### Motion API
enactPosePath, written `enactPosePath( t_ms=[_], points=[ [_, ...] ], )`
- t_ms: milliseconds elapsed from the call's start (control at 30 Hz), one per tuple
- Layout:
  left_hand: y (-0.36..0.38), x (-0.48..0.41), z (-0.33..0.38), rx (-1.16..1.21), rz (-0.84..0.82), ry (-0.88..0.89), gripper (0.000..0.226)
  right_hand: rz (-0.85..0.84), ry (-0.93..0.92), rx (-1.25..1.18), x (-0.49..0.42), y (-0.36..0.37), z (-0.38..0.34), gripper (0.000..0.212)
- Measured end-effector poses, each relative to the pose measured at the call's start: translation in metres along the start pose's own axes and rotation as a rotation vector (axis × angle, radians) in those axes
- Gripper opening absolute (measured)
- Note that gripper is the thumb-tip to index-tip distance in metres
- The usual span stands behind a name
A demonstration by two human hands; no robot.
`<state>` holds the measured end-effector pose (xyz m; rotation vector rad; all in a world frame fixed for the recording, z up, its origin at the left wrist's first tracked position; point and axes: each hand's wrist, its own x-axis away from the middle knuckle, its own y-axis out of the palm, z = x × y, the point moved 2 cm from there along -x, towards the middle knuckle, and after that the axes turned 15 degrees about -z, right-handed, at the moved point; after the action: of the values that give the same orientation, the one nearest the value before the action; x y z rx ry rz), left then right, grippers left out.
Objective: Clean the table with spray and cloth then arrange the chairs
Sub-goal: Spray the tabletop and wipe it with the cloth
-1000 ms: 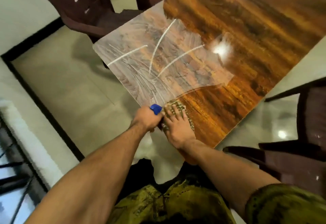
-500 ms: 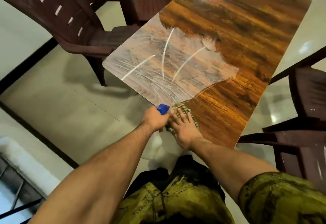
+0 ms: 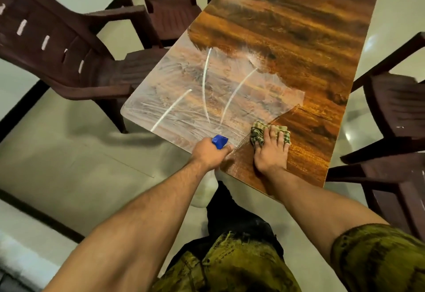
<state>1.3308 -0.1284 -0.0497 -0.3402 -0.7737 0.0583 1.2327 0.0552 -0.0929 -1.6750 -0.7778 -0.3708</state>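
Now, left hand (image 3: pixel 208 153) gripping spray bottle (image 3: pixel 219 141), right hand (image 3: pixel 270 153) flat on cloth (image 3: pixel 257 134)

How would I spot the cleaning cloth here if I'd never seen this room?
Find the glossy wooden table in the middle and follow it to its near edge, where the right hand presses down. Under it lies the cloth: a crumpled green-and-cream checked rag, the only fabric on the tabletop.
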Motion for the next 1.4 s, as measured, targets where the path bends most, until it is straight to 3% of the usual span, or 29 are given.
enactPosePath(
  t_ms=[267,433,533,567,667,733,800,900,967,1100,1233,1300,1400],
  points=[
    [0.0,-0.086,0.08,-0.096,-0.144,0.065,0.03,0.031,-0.01,0.109,-0.053,-0.039,0.018,0.082],
    [0.004,-0.135,0.128,-0.097,-0.212,0.045,0.035,0.107,0.368,-0.249,-0.101,-0.088,0.047,0.082],
    [0.004,-0.157,0.152,-0.161,-0.194,0.053,0.045,0.104,0.455,-0.308,-0.123,-0.107,0.042,0.079],
    [0.004,-0.163,0.16,-0.187,-0.2,0.047,0.044,0.087,0.378,-0.229,-0.129,-0.109,0.035,0.076],
    [-0.002,-0.182,0.18,-0.234,-0.19,0.016,0.036,-0.077,-0.197,0.218,-0.13,-0.092,0.011,0.073],
    [-0.011,-0.196,0.189,-0.223,-0.154,-0.006,0.035,-0.167,-0.451,0.351,-0.119,-0.089,0.019,0.071],
    [-0.024,-0.208,0.193,-0.185,-0.121,-0.025,0.037,-0.131,-0.411,0.341,-0.128,-0.102,0.044,0.072],
    [-0.044,-0.224,0.193,-0.121,-0.092,-0.044,0.034,0.019,0.09,0.02,-0.156,-0.134,0.055,0.068],
    [-0.059,-0.23,0.189,-0.098,-0.059,-0.05,0.034,0.074,0.25,-0.085,-0.176,-0.14,0.026,0.069],
    [-0.085,-0.236,0.185,-0.114,-0.051,-0.06,0.035,-0.047,-0.157,0.148,-0.176,-0.112,-0.058,0.068],
    [-0.099,-0.236,0.186,-0.154,-0.106,-0.064,0.032,-0.157,-0.416,0.322,-0.167,-0.116,-0.036,0.067],
    [-0.106,-0.238,0.184,-0.149,-0.132,-0.069,0.033,-0.05,-0.246,0.207,-0.172,-0.13,-0.006,0.067],
    [-0.116,-0.241,0.179,-0.117,-0.183,-0.058,0.028,0.081,0.221,-0.105,-0.189,-0.148,0.012,0.066]
  ],
)
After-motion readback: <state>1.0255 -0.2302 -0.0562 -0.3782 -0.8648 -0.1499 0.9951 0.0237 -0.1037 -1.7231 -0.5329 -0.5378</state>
